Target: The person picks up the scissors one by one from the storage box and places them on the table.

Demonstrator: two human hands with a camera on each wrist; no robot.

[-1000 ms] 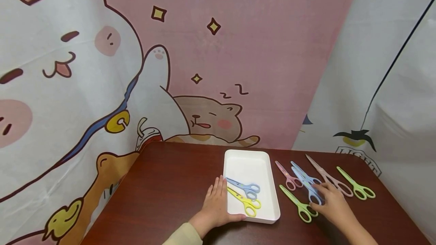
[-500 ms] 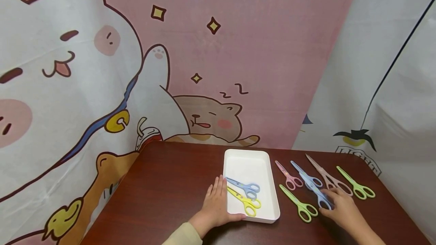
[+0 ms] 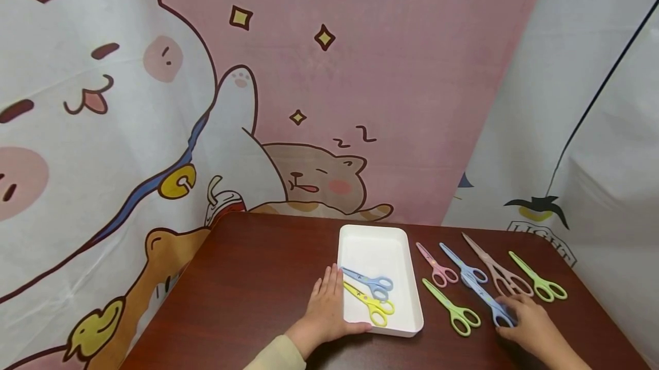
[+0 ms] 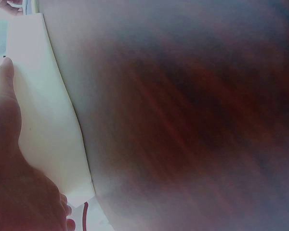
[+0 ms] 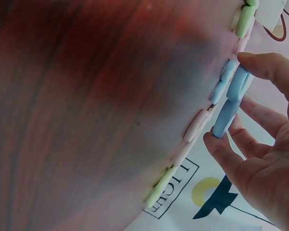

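My right hand point(image 3: 532, 324) pinches the handle loops of light blue scissors point(image 3: 486, 297) between thumb and fingers; their blade end overlaps the handles of a second pair of blue scissors point(image 3: 452, 254). In the right wrist view the held scissors' blue handles point(image 5: 226, 118) are between my thumb and fingertips, beside the table surface. My left hand point(image 3: 325, 315) lies with straight fingers along the left side of a white tray point(image 3: 373, 244), thumb at its near edge. Inside the tray are blue scissors point(image 3: 368, 282) and yellow scissors point(image 3: 372, 303).
Pink scissors point(image 3: 436, 267) and green scissors point(image 3: 453, 308) lie right of the tray. Farther right are large pale pink scissors point(image 3: 496, 270) and another green pair point(image 3: 538, 278). The dark wooden table point(image 3: 268, 267) meets a cartoon-printed cloth point(image 3: 412, 101) behind.
My right hand has moved right and toward the near edge, drawing the held blue scissors off the other blue pair, which stays in place. The left hand has not moved.
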